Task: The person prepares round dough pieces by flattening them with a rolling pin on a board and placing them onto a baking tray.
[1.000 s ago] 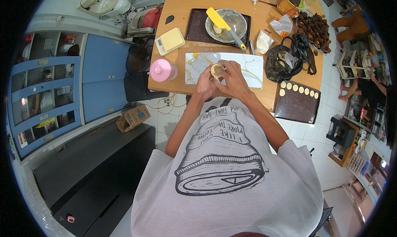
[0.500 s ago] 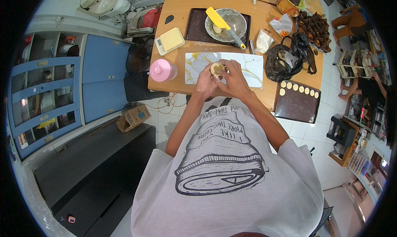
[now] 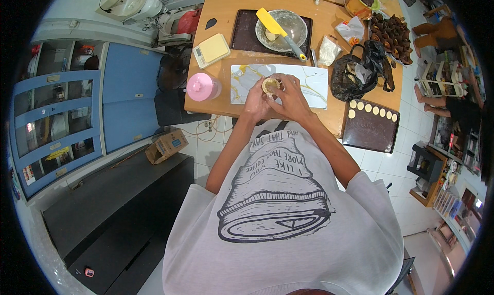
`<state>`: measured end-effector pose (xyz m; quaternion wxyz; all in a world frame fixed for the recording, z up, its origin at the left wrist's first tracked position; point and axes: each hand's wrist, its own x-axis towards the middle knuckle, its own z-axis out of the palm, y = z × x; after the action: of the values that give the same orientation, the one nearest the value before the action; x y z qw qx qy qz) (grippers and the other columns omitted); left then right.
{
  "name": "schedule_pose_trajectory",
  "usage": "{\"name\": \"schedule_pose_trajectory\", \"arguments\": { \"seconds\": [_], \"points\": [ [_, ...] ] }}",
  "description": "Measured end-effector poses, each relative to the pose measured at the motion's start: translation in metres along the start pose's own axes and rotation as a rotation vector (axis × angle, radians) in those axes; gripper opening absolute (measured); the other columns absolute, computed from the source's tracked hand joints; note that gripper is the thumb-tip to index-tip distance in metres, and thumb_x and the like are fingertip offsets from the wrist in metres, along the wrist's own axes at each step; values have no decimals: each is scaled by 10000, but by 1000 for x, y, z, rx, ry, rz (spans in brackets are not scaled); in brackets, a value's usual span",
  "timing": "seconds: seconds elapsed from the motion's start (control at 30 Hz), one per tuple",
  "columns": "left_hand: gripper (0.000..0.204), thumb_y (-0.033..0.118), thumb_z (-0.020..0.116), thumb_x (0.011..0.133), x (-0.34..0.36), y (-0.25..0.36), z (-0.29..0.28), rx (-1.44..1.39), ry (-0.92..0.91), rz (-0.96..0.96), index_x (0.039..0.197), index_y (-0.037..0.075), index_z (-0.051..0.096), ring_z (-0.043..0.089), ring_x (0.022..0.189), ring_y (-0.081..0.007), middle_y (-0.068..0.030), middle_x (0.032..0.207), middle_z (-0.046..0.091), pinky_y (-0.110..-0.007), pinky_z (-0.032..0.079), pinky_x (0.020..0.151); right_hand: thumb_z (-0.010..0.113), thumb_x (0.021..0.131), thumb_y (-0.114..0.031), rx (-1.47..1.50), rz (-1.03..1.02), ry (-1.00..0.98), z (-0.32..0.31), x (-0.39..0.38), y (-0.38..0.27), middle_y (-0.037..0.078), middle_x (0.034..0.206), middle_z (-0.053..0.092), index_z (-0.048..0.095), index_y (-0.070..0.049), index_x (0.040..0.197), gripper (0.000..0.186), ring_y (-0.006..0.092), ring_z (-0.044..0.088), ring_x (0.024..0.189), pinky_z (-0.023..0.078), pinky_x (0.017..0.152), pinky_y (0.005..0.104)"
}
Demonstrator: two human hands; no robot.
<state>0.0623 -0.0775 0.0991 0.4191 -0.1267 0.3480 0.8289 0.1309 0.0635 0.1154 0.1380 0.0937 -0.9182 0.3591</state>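
Note:
Above the marbled white board [image 3: 309,79], both hands are closed around a small dough cup [image 3: 270,84], pale yellow with a hollow middle. My left hand [image 3: 255,103] grips its left side and underside. Fingers of my right hand [image 3: 292,99] press at its right rim and hide part of it. Whether a mould lies under the dough I cannot tell. Beyond the board, a metal bowl [image 3: 296,24] holds a lump of dough, and a yellow spatula [image 3: 271,22] with a grey handle lies across its rim.
The bowl sits on a dark tray [image 3: 244,32]. To its left are a kitchen scale [image 3: 211,50] and a pink-lidded jar [image 3: 201,87]. A black plastic bag [image 3: 345,79] lies right, near a tray [image 3: 368,130] with several pale rounds and a pile of brown cups [image 3: 391,35].
My hands stay in nearly the same place, with the dough cup's opening turned slightly. At the far right, another person's legs have shifted.

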Motion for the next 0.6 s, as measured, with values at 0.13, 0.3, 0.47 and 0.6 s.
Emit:
{"name": "schedule_pose_trajectory", "arguments": {
  "seconds": [0.13, 0.3, 0.47, 0.6],
  "points": [
    [435, 336, 304, 1126, -1, 0, 2, 76, 31, 12, 1266, 24, 572, 621, 1029, -190, -85, 1139, 647, -357, 513, 928, 767, 748, -215, 63, 25, -27, 4, -1, 4, 199, 1297, 544, 700, -8, 1117, 428, 422, 489, 1233, 343, 1078, 527],
    [428, 333, 313, 1123, 0, 0, 3, 63, 26, 25, 1260, 21, 572, 624, 1036, -197, -90, 1137, 647, -363, 516, 941, 762, 761, -211, 42, 21, -3, 3, -1, 1, 188, 1287, 554, 697, -11, 1097, 397, 399, 503, 1233, 344, 1086, 514],
    [424, 314, 302, 1122, 7, 0, 1, -29, 86, 1, 1254, 6, 562, 632, 1069, -225, -109, 1150, 645, -383, 525, 987, 760, 769, -209, 31, 11, 6, -1, 1, -2, 166, 1279, 568, 689, 2, 1075, 378, 371, 519, 1231, 341, 1092, 504],
    [422, 315, 301, 1122, 11, -3, -6, -52, 59, 6, 1254, 10, 561, 636, 1058, -226, -111, 1147, 647, -384, 530, 976, 758, 778, -211, 31, -15, 37, -3, 2, -3, 161, 1280, 572, 692, 14, 1057, 365, 352, 524, 1231, 334, 1094, 506]
  ]
}}
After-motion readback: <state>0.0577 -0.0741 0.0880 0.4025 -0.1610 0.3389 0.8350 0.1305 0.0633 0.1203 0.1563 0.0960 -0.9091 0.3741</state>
